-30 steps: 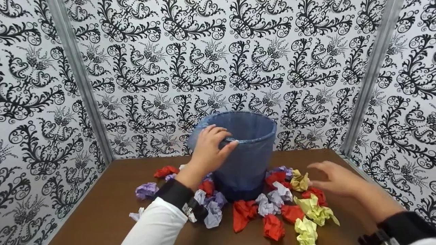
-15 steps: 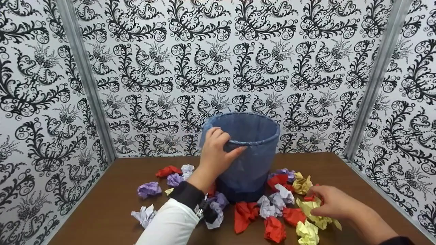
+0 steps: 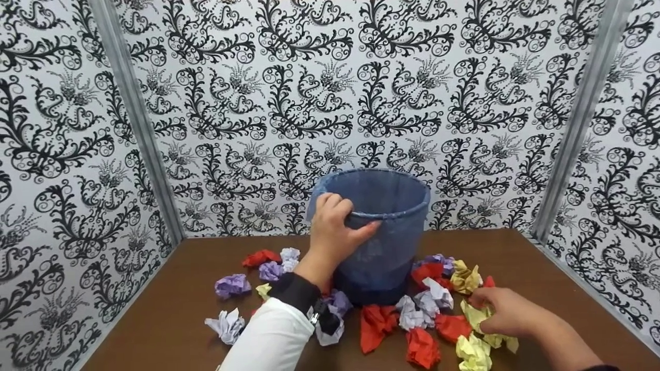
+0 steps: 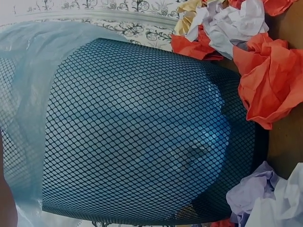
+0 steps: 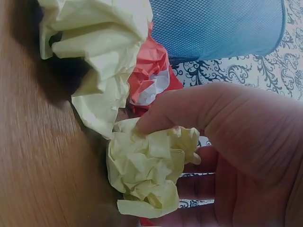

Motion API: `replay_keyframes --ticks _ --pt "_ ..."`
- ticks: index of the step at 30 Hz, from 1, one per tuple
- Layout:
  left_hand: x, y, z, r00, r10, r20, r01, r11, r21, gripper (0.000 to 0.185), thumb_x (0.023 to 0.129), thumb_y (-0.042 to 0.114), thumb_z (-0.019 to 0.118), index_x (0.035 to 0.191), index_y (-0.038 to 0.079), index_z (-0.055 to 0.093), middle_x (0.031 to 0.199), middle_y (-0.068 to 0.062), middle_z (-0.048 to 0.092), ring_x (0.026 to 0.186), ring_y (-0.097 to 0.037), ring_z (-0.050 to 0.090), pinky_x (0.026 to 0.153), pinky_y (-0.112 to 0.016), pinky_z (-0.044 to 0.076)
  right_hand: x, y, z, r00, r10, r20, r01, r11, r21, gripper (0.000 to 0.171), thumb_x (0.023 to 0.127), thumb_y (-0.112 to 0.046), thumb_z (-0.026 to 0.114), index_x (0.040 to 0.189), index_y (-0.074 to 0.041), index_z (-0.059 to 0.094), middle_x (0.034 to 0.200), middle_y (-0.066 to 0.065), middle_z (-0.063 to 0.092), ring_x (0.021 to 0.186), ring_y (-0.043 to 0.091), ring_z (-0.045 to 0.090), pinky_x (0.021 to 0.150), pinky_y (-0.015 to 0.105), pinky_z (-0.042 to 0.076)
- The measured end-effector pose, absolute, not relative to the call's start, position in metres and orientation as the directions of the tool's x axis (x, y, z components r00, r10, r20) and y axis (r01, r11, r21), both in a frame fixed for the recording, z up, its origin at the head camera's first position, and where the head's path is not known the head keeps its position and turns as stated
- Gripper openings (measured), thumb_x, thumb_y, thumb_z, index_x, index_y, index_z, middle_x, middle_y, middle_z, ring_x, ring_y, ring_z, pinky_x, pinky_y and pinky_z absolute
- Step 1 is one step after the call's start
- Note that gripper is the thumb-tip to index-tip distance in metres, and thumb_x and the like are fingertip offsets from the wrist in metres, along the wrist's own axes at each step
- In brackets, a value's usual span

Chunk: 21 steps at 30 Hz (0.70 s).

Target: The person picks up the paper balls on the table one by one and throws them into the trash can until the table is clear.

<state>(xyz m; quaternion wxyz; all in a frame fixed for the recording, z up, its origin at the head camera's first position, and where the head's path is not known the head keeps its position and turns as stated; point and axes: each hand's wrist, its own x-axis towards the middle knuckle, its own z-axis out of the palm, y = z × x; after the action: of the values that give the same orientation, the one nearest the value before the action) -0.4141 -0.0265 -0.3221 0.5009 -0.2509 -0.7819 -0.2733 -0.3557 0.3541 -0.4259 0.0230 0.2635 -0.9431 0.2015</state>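
Note:
A mesh wastebasket lined with a thin blue plastic bag stands upright on the brown table. My left hand grips its near left rim, fingers curled over the edge and thumb along the outside. To the right, low over the table, my right hand holds a crumpled yellow paper ball. In the right wrist view the thumb presses on its near side while the fingers reach behind it. Another yellow paper lies right beside it.
Crumpled papers surround the basket: several red ones such as a red paper, lilac ones like a purple paper, a white paper and a mustard paper. Patterned wall panels enclose the table behind and at the sides.
My right hand has come down onto the yellow papers and taken hold of one. My left hand has closed more firmly over the basket rim. The head view has shifted slightly.

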Motion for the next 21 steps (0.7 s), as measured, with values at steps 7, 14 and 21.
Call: replay_keyframes --ticks 7,14,21 --pt "-0.415 -0.026 -0.326 -0.338 0.103 0.936 0.66 0.735 0.157 0.059 0.072 0.069 0.068 0.067 0.016 0.045 0.076 0.003 0.044 0.096 -0.02 0.046 0.08 -0.034 0.045 -0.353 0.355 -0.418 -0.855 -0.492 0.165 -0.516 0.769 -0.378 0.033 0.057 -0.008 0.069 0.086 -0.019 0.057 0.079 -0.005 0.055 0.068 0.006 0.048 0.057 0.025 0.042" --pt "-0.416 -0.027 -0.326 -0.347 0.088 0.934 0.648 0.742 0.171 0.057 0.069 0.066 0.071 0.067 0.015 0.044 0.076 0.003 0.043 0.095 -0.019 0.046 0.077 -0.034 0.044 -0.351 0.356 -0.414 -0.855 -0.484 0.187 -0.517 0.768 -0.377 0.03 0.058 -0.006 0.067 0.082 -0.02 0.057 0.076 -0.005 0.053 0.068 0.006 0.047 0.055 0.024 0.04" --pt "-0.417 -0.024 -0.324 -0.365 0.097 0.926 0.644 0.744 0.176 0.057 0.069 0.066 0.072 0.067 0.017 0.043 0.077 0.003 0.042 0.094 -0.018 0.045 0.077 -0.035 0.043 -0.349 0.36 -0.414 -0.839 -0.49 0.237 -0.544 0.761 -0.353 0.027 0.058 -0.006 0.067 0.078 -0.022 0.058 0.072 -0.007 0.051 0.067 0.005 0.045 0.055 0.024 0.038"
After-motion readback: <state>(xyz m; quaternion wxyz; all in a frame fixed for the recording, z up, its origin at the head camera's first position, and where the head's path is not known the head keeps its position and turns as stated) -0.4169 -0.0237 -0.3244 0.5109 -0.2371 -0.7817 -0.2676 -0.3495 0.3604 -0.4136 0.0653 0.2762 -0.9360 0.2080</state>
